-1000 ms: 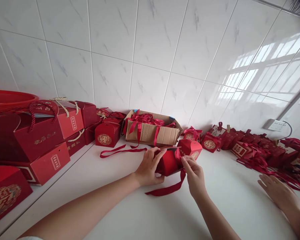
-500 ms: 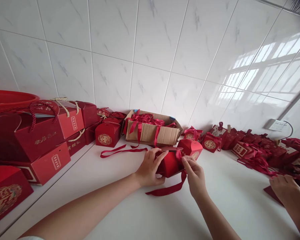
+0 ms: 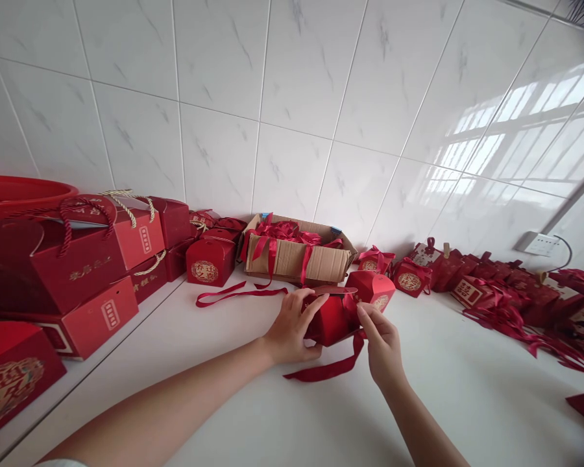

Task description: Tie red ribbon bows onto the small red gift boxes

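Red box (image 3: pixel 328 321) near carton (image 3: pixel 288 263) of ribbons (image 3: pixel 285 231)

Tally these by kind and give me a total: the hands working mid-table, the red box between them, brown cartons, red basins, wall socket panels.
Hands: 2 (left hand, right hand)
Red box between them: 1
Brown carton: 1
Red basin: 1
Wall socket panel: 1
Total: 6
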A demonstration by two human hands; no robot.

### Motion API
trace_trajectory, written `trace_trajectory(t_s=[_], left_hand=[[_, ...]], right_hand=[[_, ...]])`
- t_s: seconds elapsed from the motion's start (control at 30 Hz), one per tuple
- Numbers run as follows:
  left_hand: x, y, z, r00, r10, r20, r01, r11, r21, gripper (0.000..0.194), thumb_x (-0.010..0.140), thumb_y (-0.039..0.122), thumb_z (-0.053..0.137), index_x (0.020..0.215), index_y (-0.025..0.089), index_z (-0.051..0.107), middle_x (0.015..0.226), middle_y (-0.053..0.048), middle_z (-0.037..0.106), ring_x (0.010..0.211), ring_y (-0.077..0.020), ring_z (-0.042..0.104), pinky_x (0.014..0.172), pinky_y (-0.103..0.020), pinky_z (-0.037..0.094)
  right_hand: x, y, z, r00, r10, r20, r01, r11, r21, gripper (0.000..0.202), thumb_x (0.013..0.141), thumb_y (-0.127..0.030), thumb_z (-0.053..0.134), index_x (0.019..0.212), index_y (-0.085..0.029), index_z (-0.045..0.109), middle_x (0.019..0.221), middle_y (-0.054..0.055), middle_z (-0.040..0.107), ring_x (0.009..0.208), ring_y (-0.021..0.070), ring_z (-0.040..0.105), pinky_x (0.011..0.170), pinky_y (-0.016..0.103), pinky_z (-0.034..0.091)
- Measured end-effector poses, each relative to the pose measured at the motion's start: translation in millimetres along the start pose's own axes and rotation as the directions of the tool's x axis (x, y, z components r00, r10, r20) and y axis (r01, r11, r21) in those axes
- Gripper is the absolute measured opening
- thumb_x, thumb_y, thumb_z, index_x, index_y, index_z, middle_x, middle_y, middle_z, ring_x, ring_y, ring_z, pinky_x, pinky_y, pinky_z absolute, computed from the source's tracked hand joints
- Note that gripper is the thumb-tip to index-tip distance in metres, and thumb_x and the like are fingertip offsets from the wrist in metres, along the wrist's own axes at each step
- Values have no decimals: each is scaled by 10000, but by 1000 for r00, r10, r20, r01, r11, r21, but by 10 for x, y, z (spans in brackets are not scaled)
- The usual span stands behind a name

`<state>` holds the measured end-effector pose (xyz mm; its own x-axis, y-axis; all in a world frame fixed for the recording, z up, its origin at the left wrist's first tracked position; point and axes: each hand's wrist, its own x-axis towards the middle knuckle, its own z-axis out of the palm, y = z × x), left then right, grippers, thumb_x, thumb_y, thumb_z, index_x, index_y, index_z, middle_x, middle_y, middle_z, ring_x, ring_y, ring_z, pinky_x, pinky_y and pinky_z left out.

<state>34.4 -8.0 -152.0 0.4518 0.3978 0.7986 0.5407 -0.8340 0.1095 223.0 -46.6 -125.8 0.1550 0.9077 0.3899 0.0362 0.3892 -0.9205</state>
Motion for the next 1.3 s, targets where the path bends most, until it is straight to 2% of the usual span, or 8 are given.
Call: trace_trajectory(t_s=[0.27,0.57,0.67,0.93,1.1,1.3], left_hand=[[6,-2,-6,1000,28,5,-28,1000,14,999,574,220,621,1432,263,111,1275,-152,287,1160,-356,368,927,-545,345],[-6,-9,13,997,77,13,-78,996,34,946,571,236,619,1401,260,167,1267,-147,285,1168,-356,346,939,-558,326],[-8,-6,17,996,89,17,-90,995,42,917,572,245,624,1384,248,198,1264,-150,284,1164,-359,346,936,-558,323],[3,15,3,994,107,5,-107,993,49,880,580,236,619,1369,229,229,1260,-151,280,1165,-351,347,940,-554,327],[7,18,5,995,105,3,-105,994,40,881,578,231,621,1369,237,232,1264,-148,288,1168,-350,349,945,-562,328],[3,16,16,993,115,-1,-115,993,19,862,568,228,621,1349,228,256,1256,-144,296,1171,-341,348,957,-562,323]], right_hand=[[-9,14,-8,1000,22,-21,-21,999,42,207,800,-424,620,865,-229,644,793,4,597,709,135,494,618,243,424],[12,29,2,997,60,-48,-57,995,77,242,745,-404,685,902,-226,635,881,20,620,804,162,555,653,254,458],[2,11,5,997,70,-40,-67,995,73,272,740,-406,684,936,-219,657,850,22,621,754,160,559,616,257,458],[20,2,-4,986,166,-30,-158,971,182,230,669,-407,727,820,-235,707,771,15,690,667,169,579,563,271,456],[23,-6,-4,984,177,-34,-162,952,258,232,676,-380,740,840,-219,705,787,25,693,675,164,591,578,270,466],[15,-25,-7,982,188,-9,-179,949,260,252,685,-400,731,845,-208,698,781,30,696,659,168,593,562,272,447]])
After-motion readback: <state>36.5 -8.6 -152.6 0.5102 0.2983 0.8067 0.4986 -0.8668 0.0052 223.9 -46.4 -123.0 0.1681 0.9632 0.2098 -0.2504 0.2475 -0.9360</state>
